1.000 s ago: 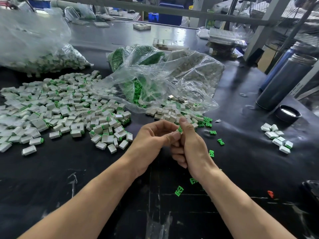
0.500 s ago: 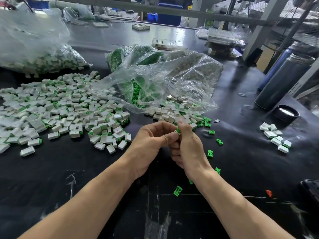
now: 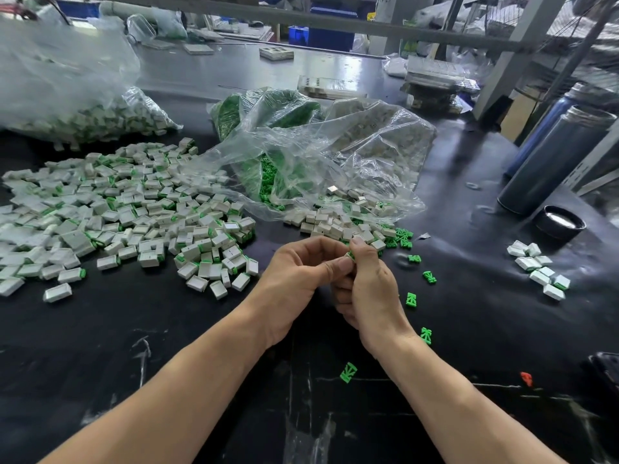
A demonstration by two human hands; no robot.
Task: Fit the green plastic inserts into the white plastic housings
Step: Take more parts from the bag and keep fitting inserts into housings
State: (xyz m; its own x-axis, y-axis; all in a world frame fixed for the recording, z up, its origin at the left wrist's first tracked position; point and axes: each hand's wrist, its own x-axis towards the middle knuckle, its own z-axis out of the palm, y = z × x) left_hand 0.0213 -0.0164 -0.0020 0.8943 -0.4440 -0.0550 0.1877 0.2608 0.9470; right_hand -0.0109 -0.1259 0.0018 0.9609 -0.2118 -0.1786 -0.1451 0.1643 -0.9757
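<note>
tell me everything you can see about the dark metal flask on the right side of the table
The dark metal flask is a tall cylinder with a matte grey-blue body that looks like brushed steel and a lighter silvery band at its open, uncapped mouth. It leans in the wide-angle view, base on the black table. A black cap sits separately just in front of its base. A blue flask stands close behind it. Neither hand touches it.

Black worktop (image 3: 207,333), scuffed and glossy under daylight; grey metal frame rail (image 3: 335,23) across the rear; angled grey post (image 3: 512,58) at right; blue bins (image 3: 330,35) behind
</note>
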